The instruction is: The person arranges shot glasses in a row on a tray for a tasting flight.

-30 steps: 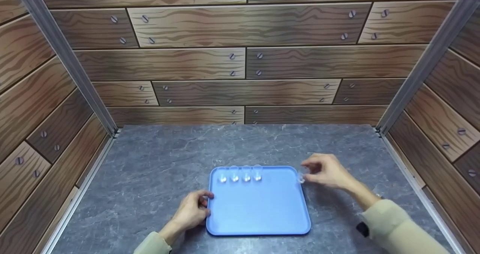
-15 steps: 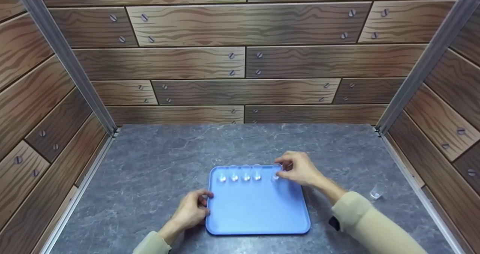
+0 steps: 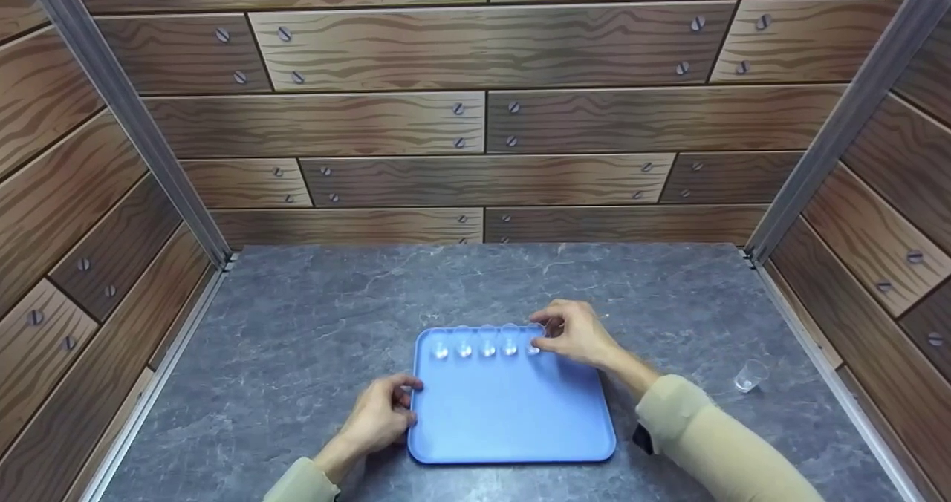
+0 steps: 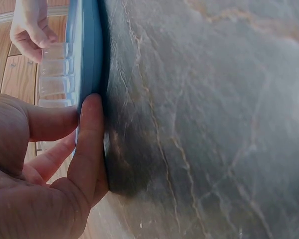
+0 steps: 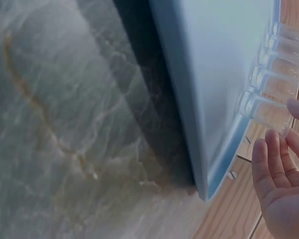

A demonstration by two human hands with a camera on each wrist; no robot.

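Note:
A blue rectangular tray lies flat on the table, with several small clear plastic cups standing in a row along its far side. My left hand grips the tray's left edge; in the left wrist view the thumb and a finger pinch the rim. At the right end of the row, my right hand holds another clear cup upright between thumb and fingertips, near its rim. That cup stands close beside its neighbour; whether they touch I cannot tell.
One more clear cup sits on the grey marbled tabletop, to the right of my right forearm. Wood-patterned walls and metal corner posts enclose the table at the back and sides.
My right hand has carried its cup leftward from beyond the tray's right edge to the end of the row. The lone cup at right has come into view. The left hand stays put.

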